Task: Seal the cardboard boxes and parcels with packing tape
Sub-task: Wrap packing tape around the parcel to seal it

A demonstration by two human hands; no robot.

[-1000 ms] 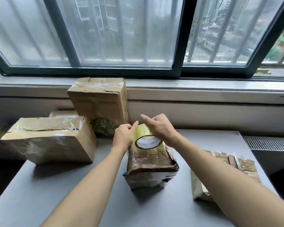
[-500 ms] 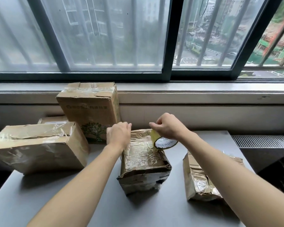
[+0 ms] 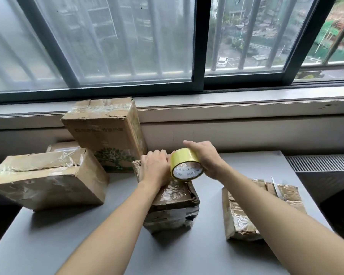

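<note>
The person's right grip (image 3: 205,157) is closed on a yellowish tape roll (image 3: 185,162), fingers over the top of it and thumb on the near side, so the round white core with its printed lettering faces the camera. The roll sits just above the far end of the middle parcel (image 3: 173,207), touching or all but touching its top. The left grip (image 3: 155,167) is right beside the roll on that same parcel, fingers curled down over the far top edge and holding it, wrist lying along the crinkled, shiny, already-taped top. I cannot tell whether a strip of tape runs between roll and parcel. This parcel stands at the centre of the frame on the grey worktop (image 3: 68,245), its near corner crushed and torn. At centre left a wide box (image 3: 46,177) lies flat, clear tape puckered along its top seam. Behind it, at upper centre left, a tall box (image 3: 105,132) with a green tree print stands against the wall under the window sill (image 3: 246,98), and a small box (image 3: 62,146) peeps out between the two. At lower right a flat parcel (image 3: 240,213) wrapped in glossy tape lies partly hidden by the right forearm; a thin pale blade-like thing (image 3: 275,187) rests on its far end, too small to make out. A vent grille (image 3: 322,162) runs along the right edge of the frame beyond the worktop, and a dark-framed window (image 3: 199,46) with bars fills the top.
</note>
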